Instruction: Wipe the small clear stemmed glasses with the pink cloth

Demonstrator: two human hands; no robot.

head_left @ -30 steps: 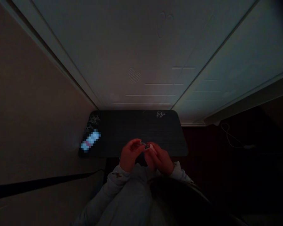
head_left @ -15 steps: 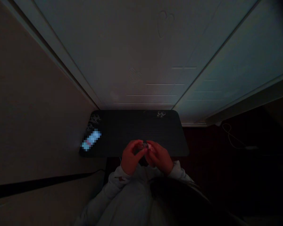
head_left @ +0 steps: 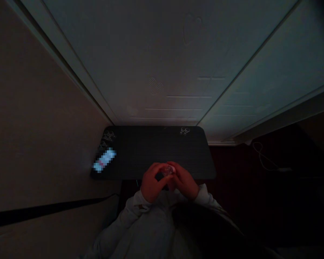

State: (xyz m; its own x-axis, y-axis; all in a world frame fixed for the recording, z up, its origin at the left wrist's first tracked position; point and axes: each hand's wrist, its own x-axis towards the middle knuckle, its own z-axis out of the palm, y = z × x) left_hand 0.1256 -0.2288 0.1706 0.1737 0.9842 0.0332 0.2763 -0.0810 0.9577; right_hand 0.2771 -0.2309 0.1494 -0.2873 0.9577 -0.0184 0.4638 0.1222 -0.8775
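Observation:
Close in front of my body, at the near edge of the dark table [head_left: 153, 145], my two hands meet around a small clear, shiny piece [head_left: 167, 170]. My left hand [head_left: 152, 184] pinches it from the left, thumb and fingers curved. From the other side my right hand [head_left: 185, 182] has its fingers closed against it. Dim light and the fingers hide much of the piece, so its exact kind cannot be made out.
A few thin shiny rings [head_left: 185, 131] lie at the table's back right. Several wiry, clear-looking pieces [head_left: 108, 136] sit at the back left, beside a lit, pixelated phone-like object [head_left: 104, 160]. White panels [head_left: 156, 57] stand behind; a white cable [head_left: 264, 160] lies right.
The clear piece has turned between my fingers and shows more of its surface. My left hand has shifted slightly right and its fingers have moved. Objects on the table stay put.

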